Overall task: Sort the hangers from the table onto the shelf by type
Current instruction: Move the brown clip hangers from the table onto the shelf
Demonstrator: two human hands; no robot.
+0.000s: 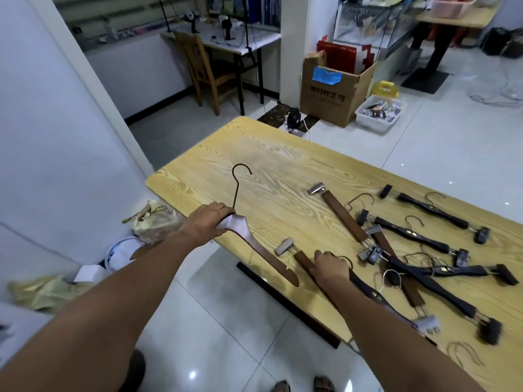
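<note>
Now pick-up step: left hand (210,222) fingers clenched on brown coat hanger (256,250), lifted over counter (254,154) edge. Right hand (331,267) fingers closing round brown clip hanger (304,263), apparently gripped. Shelf unseen; next: lift, turn, carry.

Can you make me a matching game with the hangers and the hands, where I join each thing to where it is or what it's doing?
Things:
1. left hand
2. right hand
3. brown clip hanger
4. cardboard box

Places or states:
A. standing on the floor past the far end of the table
B. lying alone on the table, untouched
C. holding the curved wooden hanger by its neck
D. resting on a brown clip hanger at the table's near edge

Pairs: 1-C, 2-D, 3-B, 4-A
</note>
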